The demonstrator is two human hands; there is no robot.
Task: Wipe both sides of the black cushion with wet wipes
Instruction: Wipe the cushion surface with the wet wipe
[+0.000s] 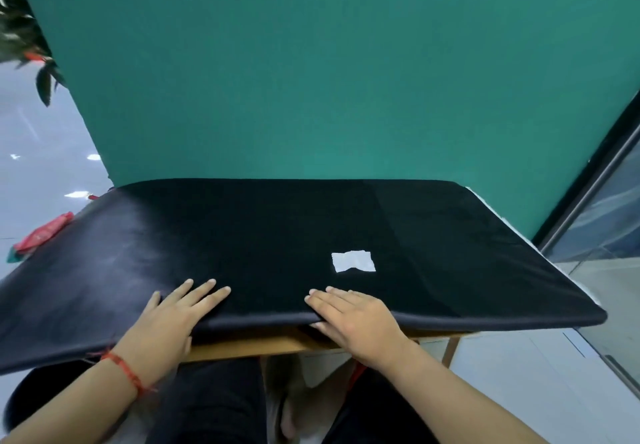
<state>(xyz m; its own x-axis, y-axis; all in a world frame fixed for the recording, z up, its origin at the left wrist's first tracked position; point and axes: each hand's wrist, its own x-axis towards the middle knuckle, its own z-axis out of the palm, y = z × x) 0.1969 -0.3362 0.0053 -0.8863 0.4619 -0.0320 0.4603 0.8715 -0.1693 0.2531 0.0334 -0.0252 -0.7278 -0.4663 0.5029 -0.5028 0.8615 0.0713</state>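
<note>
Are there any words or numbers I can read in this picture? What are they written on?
No text can be read anywhere.
Red packet poking out at the cushion's left edge: any print on it is too blurred to read.
White wipe, black cushion, green wall: no writing shows on them.

We read this as an office or similar commercial interior, not certain. Evidence: flat teal wall point(346, 79), polished pale floor point(41, 173) mirroring ceiling lights, metal-framed glass panel point(602, 215) on the right, leafy plant point(20, 27) top left, small wooden table point(263, 345) before the wall.
</note>
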